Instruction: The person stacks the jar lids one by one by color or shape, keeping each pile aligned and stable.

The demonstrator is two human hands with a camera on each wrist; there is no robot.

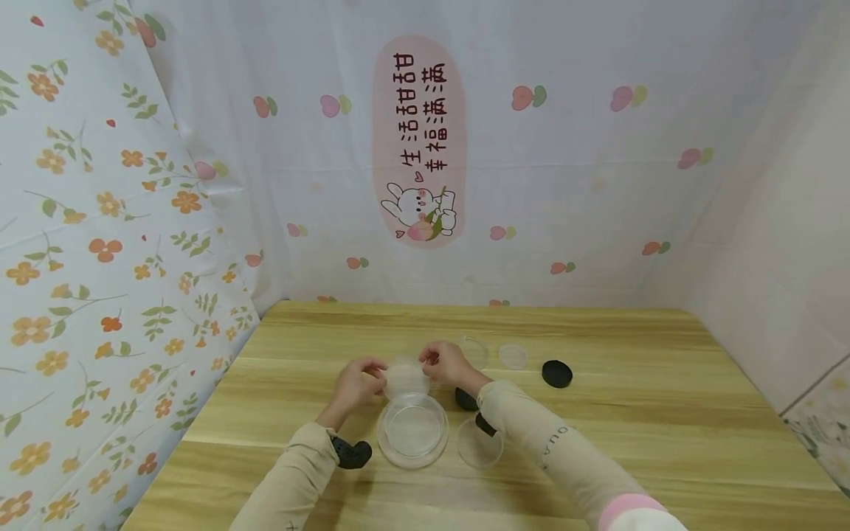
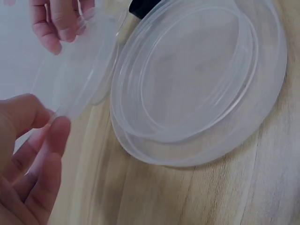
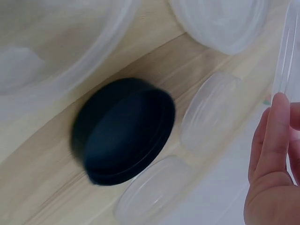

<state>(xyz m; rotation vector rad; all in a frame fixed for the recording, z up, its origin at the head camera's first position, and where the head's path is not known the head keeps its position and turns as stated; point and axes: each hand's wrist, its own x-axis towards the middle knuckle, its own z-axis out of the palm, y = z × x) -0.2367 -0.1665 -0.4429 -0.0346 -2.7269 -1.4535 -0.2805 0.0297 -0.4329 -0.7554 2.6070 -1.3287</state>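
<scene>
A translucent round plastic lid (image 1: 406, 376) is held up between both hands and looks blurred in the head view. My left hand (image 1: 358, 385) pinches its left edge between thumb and fingers, as the left wrist view also shows. The opposite edge is pinched by my right hand (image 1: 450, 365); in the right wrist view part of that lid (image 3: 289, 51) stands tilted above the fingertips. Just nearer than the hands, a smaller clear lid (image 2: 192, 75) lies on a wider clear lid (image 2: 253, 129) on the table.
Right of the stack lies another clear lid (image 1: 479, 446), partly under the right wrist's black camera (image 1: 485, 424). A black lid (image 3: 124, 131) sits near the right forearm. Further back are two clear lids, one small (image 1: 513, 357), and a second black lid (image 1: 556, 374).
</scene>
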